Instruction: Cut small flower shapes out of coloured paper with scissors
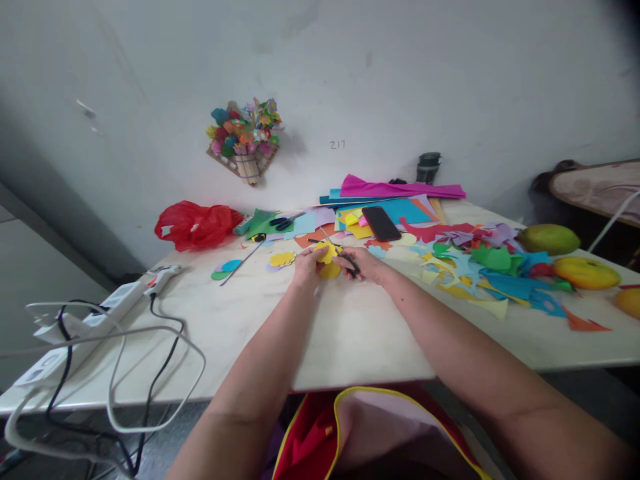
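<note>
We see the left hand (309, 265) with thumb and fingers pinched on a bright yellow, scalloped paper piece (326, 252), just above the pale, smooth-topped table (365, 333). The right hand (369, 263) has its fingers wrapped around the handles of black-handled metal scissors (354, 269), right beside the paper; the blades are small and blurred, so we cannot tell whether they bite into it. Left of the hands we see a yellow flower-shaped paper cut-out (283, 259), and beyond them a dark rectangular phone (381, 223) on coloured paper sheets (390, 209).
</note>
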The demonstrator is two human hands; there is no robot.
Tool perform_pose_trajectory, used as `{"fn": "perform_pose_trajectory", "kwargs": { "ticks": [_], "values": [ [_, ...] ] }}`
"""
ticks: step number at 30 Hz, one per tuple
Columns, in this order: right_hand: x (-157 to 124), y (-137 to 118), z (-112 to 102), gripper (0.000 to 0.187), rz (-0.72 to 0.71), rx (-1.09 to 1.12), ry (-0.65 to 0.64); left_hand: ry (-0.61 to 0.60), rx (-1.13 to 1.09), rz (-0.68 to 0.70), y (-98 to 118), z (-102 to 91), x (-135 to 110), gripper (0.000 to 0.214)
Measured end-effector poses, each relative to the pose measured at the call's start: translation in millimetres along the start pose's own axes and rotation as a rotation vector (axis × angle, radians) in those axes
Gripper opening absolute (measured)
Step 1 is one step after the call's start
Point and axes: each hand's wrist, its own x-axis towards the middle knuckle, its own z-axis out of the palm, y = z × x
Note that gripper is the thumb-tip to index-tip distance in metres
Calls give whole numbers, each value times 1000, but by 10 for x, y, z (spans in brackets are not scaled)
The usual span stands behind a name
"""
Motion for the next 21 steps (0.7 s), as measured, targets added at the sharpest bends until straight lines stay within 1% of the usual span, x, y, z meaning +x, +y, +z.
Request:
{"fn": "perform_pose_trajectory", "kwargs": {
  "ticks": [4,10,15,21],
  "values": [
    [10,21,-4,28,-7,0,-8,9,-1,-9,-8,-2,6,29],
    [26,42,3,28,-10,5,-2,9,-18,-29,-25,1,14,24],
    [23,30,9,28,10,15,6,7,-38,-27,-36,6,11,23],
    [23,29,9,30,0,1,8,9,-36,-35,-25,15,-4,25]
  ]
}}
